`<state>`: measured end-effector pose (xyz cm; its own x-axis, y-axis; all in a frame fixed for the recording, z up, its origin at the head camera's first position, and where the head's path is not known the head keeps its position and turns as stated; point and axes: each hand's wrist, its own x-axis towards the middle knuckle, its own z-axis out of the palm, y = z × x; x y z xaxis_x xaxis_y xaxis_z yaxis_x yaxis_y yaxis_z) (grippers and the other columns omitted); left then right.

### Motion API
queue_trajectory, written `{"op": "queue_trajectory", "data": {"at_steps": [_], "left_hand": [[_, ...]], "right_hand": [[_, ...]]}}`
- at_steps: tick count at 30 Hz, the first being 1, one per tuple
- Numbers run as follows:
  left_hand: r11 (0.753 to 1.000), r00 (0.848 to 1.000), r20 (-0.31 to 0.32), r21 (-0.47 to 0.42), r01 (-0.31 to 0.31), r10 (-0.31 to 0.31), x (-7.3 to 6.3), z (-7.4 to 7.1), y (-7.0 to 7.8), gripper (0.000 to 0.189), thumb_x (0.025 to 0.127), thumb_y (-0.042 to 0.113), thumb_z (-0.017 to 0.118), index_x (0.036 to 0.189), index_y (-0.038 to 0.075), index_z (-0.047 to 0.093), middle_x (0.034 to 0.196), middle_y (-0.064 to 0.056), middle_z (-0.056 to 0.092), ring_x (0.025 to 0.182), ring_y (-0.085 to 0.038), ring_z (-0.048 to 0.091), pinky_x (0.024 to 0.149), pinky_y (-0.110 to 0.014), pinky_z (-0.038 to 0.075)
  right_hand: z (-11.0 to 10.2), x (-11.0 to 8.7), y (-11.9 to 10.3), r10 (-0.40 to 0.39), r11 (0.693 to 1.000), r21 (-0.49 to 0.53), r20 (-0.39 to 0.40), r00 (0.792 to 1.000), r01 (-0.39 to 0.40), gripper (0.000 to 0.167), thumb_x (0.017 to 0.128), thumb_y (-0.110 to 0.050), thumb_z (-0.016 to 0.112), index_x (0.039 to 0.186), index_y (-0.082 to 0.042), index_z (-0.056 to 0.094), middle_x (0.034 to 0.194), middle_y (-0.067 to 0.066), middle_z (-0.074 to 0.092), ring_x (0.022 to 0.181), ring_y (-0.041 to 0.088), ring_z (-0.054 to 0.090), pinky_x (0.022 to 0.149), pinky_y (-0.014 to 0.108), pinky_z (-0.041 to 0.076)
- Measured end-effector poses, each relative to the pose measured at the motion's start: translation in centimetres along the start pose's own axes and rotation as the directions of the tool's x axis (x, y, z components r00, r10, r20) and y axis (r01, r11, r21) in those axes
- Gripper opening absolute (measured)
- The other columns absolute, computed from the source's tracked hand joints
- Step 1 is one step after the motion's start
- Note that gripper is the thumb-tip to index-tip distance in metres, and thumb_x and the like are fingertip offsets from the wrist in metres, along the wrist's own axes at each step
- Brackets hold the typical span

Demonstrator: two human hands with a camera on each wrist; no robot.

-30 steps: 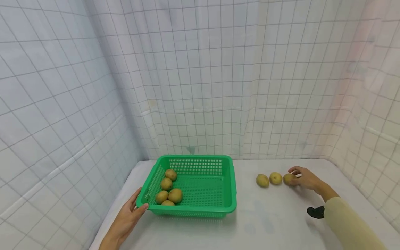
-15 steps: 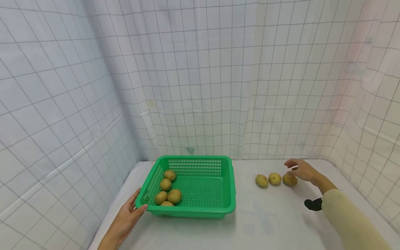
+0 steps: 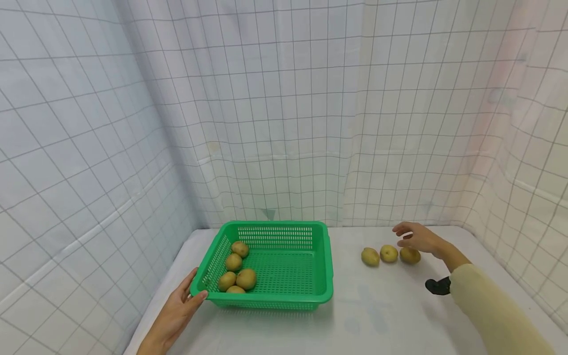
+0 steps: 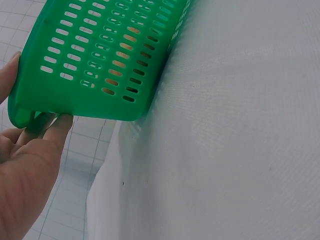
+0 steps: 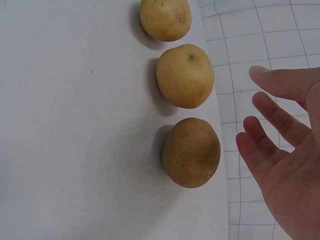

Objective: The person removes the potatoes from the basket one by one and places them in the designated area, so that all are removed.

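Note:
My left hand point(image 3: 174, 314) grips the near left corner of a green plastic basket point(image 3: 270, 298), its thumb on the rim and fingers at the outer side. In the left wrist view, fingertips point(image 4: 61, 125) reach under the basket's lip. Several brownish potatoes point(image 3: 246, 279) lie along the basket's left side. To the right, three potatoes stand in a row on the table: a left one point(image 3: 370, 257), a middle yellowish one point(image 3: 388, 253) and a darker right one point(image 5: 191, 153). My right hand point(image 3: 419, 238) hovers above and behind the right pair, fingers spread, holding nothing.
A white cloth covers the table point(image 3: 355, 320). White grid-patterned curtains point(image 3: 284, 123) rise close behind the table and along both sides. A black object point(image 3: 438, 286) sticks out at the right sleeve's cuff.
My right hand has lifted off the darkest potato on the right and moved up and left, leaving it on the table. The left hand stays at the basket corner.

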<state>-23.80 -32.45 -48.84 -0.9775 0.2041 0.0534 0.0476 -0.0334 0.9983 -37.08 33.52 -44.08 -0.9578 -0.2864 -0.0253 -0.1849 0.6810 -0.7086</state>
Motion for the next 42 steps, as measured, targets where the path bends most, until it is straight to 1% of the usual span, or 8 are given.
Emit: {"op": "queue_trajectory", "data": {"at_steps": [6, 9, 14, 17, 21, 26, 34, 42], "left_hand": [[1.000, 1.000, -0.003, 0.002, 0.001, -0.001, 0.0, 0.0, 0.0, 0.085, 0.108, 0.005, 0.055, 0.165, 0.004, -0.007, 0.170, -0.017, -0.005, 0.153, -0.038, 0.004, 0.103, -0.014, 0.040], [1.000, 1.000, -0.008, 0.006, 0.005, -0.005, 0.0, 0.0, 0.1, 0.085, 0.108, 0.006, 0.056, 0.165, 0.004, -0.006, 0.170, -0.017, -0.004, 0.153, -0.038, 0.005, 0.102, -0.014, 0.040], [1.000, 1.000, -0.006, 0.013, -0.001, 0.002, 0.0, 0.1, 0.2, 0.085, 0.108, 0.006, 0.056, 0.165, 0.004, -0.007, 0.170, -0.018, -0.004, 0.153, -0.038, 0.004, 0.102, -0.013, 0.040], [1.000, 1.000, -0.002, 0.012, -0.003, 0.003, 0.1, 0.2, 0.2, 0.085, 0.108, 0.006, 0.056, 0.165, 0.003, -0.007, 0.170, -0.018, -0.004, 0.153, -0.038, 0.005, 0.102, -0.013, 0.040], [1.000, 1.000, 0.005, 0.009, 0.000, 0.000, 0.2, 0.2, 0.2, 0.085, 0.108, 0.006, 0.056, 0.165, 0.003, -0.007, 0.170, -0.018, -0.004, 0.153, -0.039, 0.005, 0.102, -0.014, 0.040], [1.000, 1.000, 0.003, 0.021, 0.000, 0.000, 0.1, 0.0, 0.3, 0.084, 0.108, 0.007, 0.056, 0.165, 0.005, -0.006, 0.170, -0.017, -0.006, 0.153, -0.040, 0.000, 0.101, -0.013, 0.040], [1.000, 1.000, 0.002, 0.026, 0.002, -0.002, 0.0, 0.1, 0.3, 0.084, 0.108, 0.008, 0.055, 0.165, 0.004, -0.007, 0.170, -0.018, -0.006, 0.153, -0.039, 0.002, 0.101, -0.013, 0.040], [1.000, 1.000, -0.002, 0.024, 0.004, -0.004, 0.1, 0.1, 0.2, 0.084, 0.108, 0.008, 0.055, 0.165, 0.005, -0.007, 0.170, -0.017, -0.005, 0.153, -0.038, 0.003, 0.101, -0.013, 0.040]], "right_hand": [[0.3, 0.7, -1.2, -0.010, 1.000, -0.007, 0.021, 1.000, 0.010, 0.044, 0.096, -0.009, 0.072, 0.135, 0.005, 0.056, 0.137, 0.032, 0.052, 0.126, 0.051, 0.051, 0.099, 0.058, 0.050], [0.5, 1.0, -2.0, -0.010, 1.000, -0.008, 0.024, 1.000, 0.010, 0.042, 0.096, -0.009, 0.072, 0.134, 0.003, 0.058, 0.135, 0.027, 0.056, 0.125, 0.048, 0.053, 0.099, 0.056, 0.051], [0.8, 1.4, -3.0, -0.056, 0.998, -0.008, 0.047, 0.997, 0.056, 0.040, 0.097, -0.010, 0.073, 0.133, 0.003, 0.059, 0.129, 0.021, 0.060, 0.121, 0.044, 0.057, 0.098, 0.054, 0.052], [0.9, 1.6, -3.5, -0.081, 0.997, 0.008, 0.059, 0.995, 0.081, 0.043, 0.097, -0.011, 0.073, 0.135, 0.002, 0.058, 0.130, 0.021, 0.060, 0.121, 0.044, 0.057, 0.099, 0.055, 0.051], [1.1, 2.0, -4.0, -0.091, 0.995, 0.038, 0.083, 0.992, 0.088, 0.047, 0.097, -0.014, 0.074, 0.138, 0.000, 0.055, 0.132, 0.022, 0.059, 0.123, 0.045, 0.056, 0.101, 0.057, 0.049], [1.8, 3.1, -4.9, -0.095, 0.994, 0.060, 0.121, 0.988, 0.089, 0.051, 0.096, -0.019, 0.076, 0.141, -0.005, 0.056, 0.133, 0.018, 0.060, 0.123, 0.040, 0.059, 0.102, 0.057, 0.049], [2.8, 4.1, -7.1, -0.132, 0.991, 0.026, 0.163, 0.978, 0.129, 0.048, 0.096, -0.021, 0.076, 0.138, -0.005, 0.059, 0.131, 0.015, 0.063, 0.120, 0.037, 0.061, 0.101, 0.055, 0.050], [3.6, 4.7, -8.5, -0.128, 0.992, 0.019, 0.176, 0.976, 0.126, 0.044, 0.097, -0.019, 0.075, 0.137, -0.008, 0.061, 0.130, 0.012, 0.063, 0.119, 0.032, 0.062, 0.100, 0.051, 0.052]]}}
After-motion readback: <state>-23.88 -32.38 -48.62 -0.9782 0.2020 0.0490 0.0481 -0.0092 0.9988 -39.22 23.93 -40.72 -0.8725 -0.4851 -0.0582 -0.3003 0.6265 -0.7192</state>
